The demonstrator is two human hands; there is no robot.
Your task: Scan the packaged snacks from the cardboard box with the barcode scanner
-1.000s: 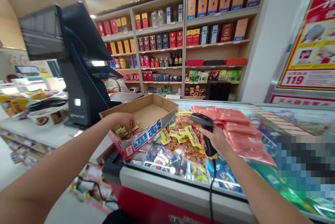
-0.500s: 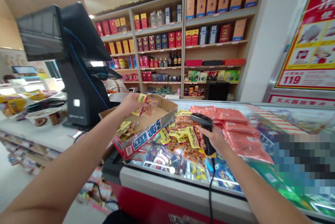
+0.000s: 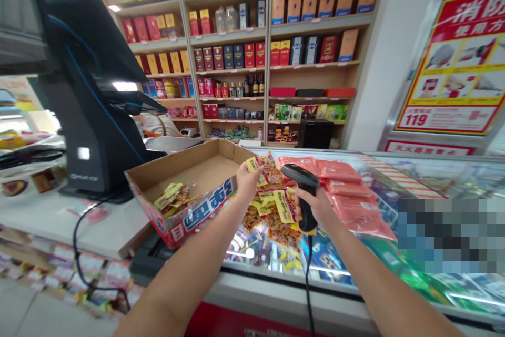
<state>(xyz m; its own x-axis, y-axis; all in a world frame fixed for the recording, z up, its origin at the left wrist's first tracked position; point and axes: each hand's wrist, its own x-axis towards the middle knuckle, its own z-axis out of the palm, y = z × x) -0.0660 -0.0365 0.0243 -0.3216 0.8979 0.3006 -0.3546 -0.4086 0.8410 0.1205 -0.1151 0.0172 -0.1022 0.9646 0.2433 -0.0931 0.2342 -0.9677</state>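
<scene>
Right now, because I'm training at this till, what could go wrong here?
The cardboard box looks perched on the freezer's edge and could tip, spilling its snack packets. The scanner's cable hangs down the freezer front and could snag. Packets in the left hand could drop onto the loose pile.

A pixelated patch (image 3: pixel 452 236) masks goods in a chest freezer (image 3: pixel 315 300); a checkout monitor (image 3: pixel 79 63), cut off at left, half-hides a co-worker (image 3: pixel 158 125); labels on shelved boxes (image 3: pixel 232 55) are too small to read.

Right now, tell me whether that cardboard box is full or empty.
Nearly empty: the cardboard box shows a mostly bare bottom, with only a few yellow-labelled snack packets lying inside near its front wall.
</scene>
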